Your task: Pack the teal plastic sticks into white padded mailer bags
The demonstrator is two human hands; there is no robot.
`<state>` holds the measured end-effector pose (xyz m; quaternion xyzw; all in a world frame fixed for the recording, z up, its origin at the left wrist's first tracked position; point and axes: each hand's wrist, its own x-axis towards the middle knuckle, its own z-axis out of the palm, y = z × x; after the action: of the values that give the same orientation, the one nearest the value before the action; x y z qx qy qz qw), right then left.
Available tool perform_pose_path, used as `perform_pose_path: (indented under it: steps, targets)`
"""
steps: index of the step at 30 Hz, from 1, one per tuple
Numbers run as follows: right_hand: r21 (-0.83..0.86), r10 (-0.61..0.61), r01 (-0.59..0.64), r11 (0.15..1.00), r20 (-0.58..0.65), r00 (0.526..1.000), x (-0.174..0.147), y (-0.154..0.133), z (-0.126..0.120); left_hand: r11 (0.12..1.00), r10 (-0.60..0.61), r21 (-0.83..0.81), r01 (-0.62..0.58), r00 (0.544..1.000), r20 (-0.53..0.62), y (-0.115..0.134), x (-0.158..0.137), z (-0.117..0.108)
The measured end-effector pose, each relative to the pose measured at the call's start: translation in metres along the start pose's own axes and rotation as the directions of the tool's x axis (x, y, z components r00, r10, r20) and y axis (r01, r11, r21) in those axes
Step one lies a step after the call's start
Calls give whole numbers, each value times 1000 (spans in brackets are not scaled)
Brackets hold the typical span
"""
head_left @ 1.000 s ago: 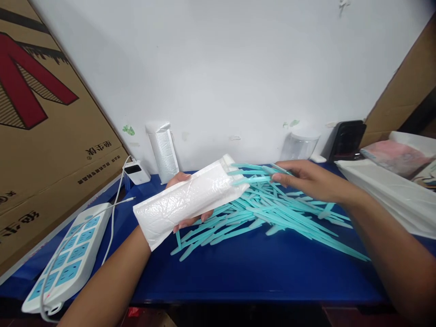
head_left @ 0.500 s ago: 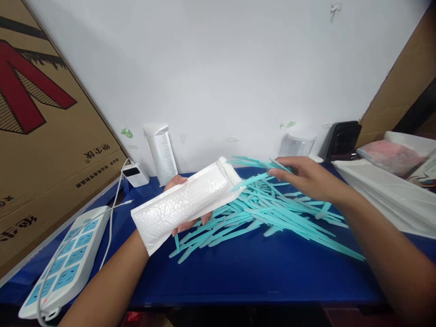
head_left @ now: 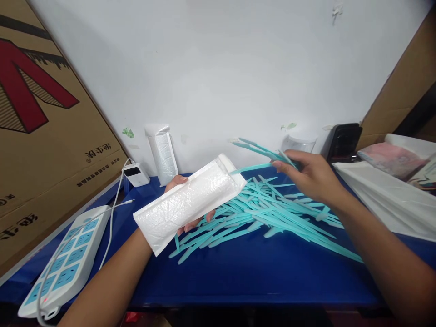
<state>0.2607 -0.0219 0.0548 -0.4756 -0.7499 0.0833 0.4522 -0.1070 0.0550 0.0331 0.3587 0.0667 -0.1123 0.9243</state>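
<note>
My left hand (head_left: 195, 223) is closed round a white bubble mailer (head_left: 189, 202), its thumb on the upper edge and its fingers underneath. The mailer tilts up to the right, with its flap end toward my right hand (head_left: 308, 175). Pinched in that hand are several thin turquoise plastic sticks with flat, blade-like ends (head_left: 255, 147). One of these sticks reaches left to the mailer's flap end; whether its tip is inside I cannot tell. Below both hands, a loose pile of the same turquoise sticks (head_left: 272, 213) lies on the blue table (head_left: 259, 277).
Against the wall leans another white bubble mailer (head_left: 161, 154). A power strip (head_left: 64, 263) with a cable and a small white device (head_left: 136, 175) are at left, beside a large cardboard box (head_left: 51, 150). White mailers (head_left: 384, 195), a clear container (head_left: 301, 141) and a black object (head_left: 344, 141) stand right.
My right hand has risen slightly, lifting the turquoise sticks a little higher and fanning them apart. The mailer in my left hand has shifted slightly right.
</note>
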Motion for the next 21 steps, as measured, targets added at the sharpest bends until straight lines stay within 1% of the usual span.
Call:
perform_pose_path:
  steps: [2,5,8,11,13,19,21]
  targets:
    - [0,4,-4,1000,48,999,0,-1,0,1000,15,-1,-15,999,-39,-1,-1,-1]
    - [44,7,-16,999,187,982,-1,-6,1,1000,20,-14,-22,992,-127,-2,-1,-1]
    - [119,-7,-30,992,298,954,-1,-9,1,999,41,-9,-43,989,-140,-1,-1,1]
    - [159,-26,-32,987,352,936,-1,-9,1,998,57,3,-57,994,-95,-1,0,2]
    - [172,-29,-39,984,376,926,-1,-8,1,998,56,10,-55,994,-92,-1,0,0]
    - [168,-2,-87,982,468,884,0,-7,-3,1000,24,4,-24,988,-154,-6,-3,-7]
    - [176,8,-105,979,479,878,-1,-7,-3,1000,14,3,-14,987,-163,-9,-1,-6]
